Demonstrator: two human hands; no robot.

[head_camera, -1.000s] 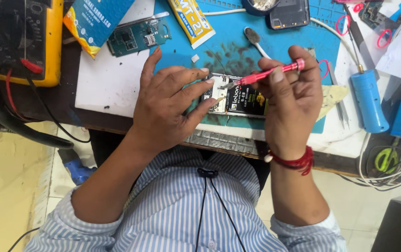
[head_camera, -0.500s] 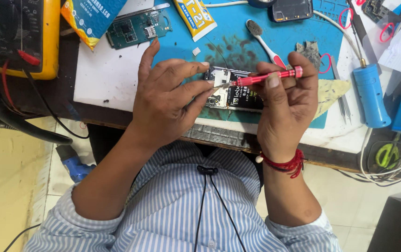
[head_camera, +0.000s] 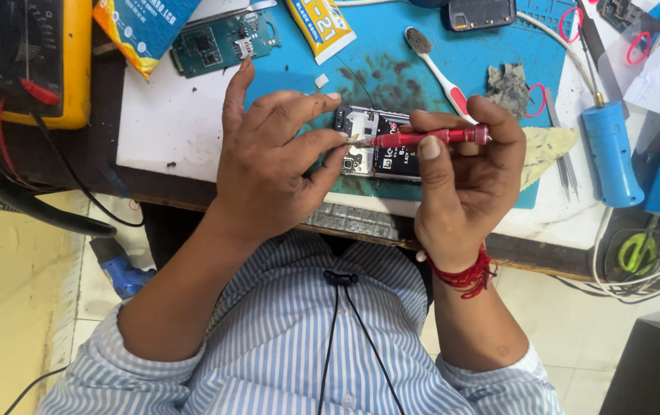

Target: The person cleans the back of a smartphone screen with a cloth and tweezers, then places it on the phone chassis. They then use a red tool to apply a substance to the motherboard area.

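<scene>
head | left hand [head_camera: 284, 165] fingers clamp opened phone [head_camera: 380, 146] | right hand [head_camera: 460, 177] fingers pinch red screwdriver [head_camera: 430, 138]

**A small electronics repair bench**

This is a phone-repair workshop. A blue work mat [head_camera: 453, 61] covers the table [head_camera: 168, 127], stained dark near its middle. Left of the mat sits a yellow multimeter [head_camera: 26, 61] with red and black leads, and a bare green circuit board [head_camera: 218, 42] lies at the mat's upper left edge. A dirty cleaning brush [head_camera: 433, 61] rests on the mat. Right of it stands a blue cylindrical tool [head_camera: 610, 150], beside tweezers [head_camera: 564, 165].
</scene>
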